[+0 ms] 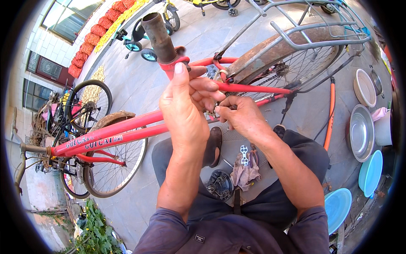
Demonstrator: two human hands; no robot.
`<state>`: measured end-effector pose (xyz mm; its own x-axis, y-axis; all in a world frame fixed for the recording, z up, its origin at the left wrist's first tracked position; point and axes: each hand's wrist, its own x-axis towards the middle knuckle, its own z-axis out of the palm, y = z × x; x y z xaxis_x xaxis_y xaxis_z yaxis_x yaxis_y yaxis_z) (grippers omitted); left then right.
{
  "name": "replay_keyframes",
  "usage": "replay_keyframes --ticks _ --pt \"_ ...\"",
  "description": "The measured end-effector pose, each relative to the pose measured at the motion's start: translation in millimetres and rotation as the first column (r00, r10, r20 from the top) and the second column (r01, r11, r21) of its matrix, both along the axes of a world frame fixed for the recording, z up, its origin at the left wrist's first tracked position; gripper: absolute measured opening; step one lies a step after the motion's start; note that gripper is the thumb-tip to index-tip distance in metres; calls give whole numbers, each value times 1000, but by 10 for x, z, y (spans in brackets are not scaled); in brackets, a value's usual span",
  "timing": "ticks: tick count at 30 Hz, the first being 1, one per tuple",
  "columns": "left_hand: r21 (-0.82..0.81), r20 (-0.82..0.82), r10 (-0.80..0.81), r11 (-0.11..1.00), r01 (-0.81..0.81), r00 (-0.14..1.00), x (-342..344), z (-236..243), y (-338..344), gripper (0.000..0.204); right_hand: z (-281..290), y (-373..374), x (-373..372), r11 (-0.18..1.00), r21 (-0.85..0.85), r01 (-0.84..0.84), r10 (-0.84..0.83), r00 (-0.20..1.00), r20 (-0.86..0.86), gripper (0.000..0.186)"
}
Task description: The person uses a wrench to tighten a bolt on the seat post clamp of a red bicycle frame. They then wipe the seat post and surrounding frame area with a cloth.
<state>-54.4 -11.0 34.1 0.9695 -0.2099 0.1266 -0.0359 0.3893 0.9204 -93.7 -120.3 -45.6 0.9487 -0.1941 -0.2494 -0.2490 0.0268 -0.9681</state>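
A red bicycle frame (122, 134) spans the view in front of me, its rusty seat tube (160, 38) pointing up. My left hand (186, 103) is raised beside the tube joint, thumb up and fingers half curled but apart; I make out nothing held in it. Just right of it, below the red rear stay (253, 88), my right hand (244, 116) is closed in a pinch. Whatever its fingertips hold is too small and covered to name. The fingertips of both hands nearly meet near the pedal axle area, which the hands partly hide.
Between my feet lie a flat multi-hole spanner (244, 155) on a rag (245, 174) and a black dish (219, 185) of small parts. Several basins, including a metal one (362, 133), line the right side. The bicycle's rear rack (311, 29) juts out at upper right.
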Motion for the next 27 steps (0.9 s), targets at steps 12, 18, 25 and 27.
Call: replay_keyframes --ticks 12,18,25,27 --pt "-1 -52 -2 1000 2 999 18 72 36 35 5 11 19 999 36 3 -2 1000 -25 24" --pt "-30 -119 -88 996 85 989 17 94 57 29 -46 11 36 1000 27 3 -3 1000 -13 25" --pt "125 -49 17 992 -11 999 -26 121 16 32 -52 2 46 1000 14 -2 2 1000 -20 24" --pt "-134 -163 -214 972 193 963 38 142 67 33 -10 6 30 1000 29 4 -3 999 -32 24"
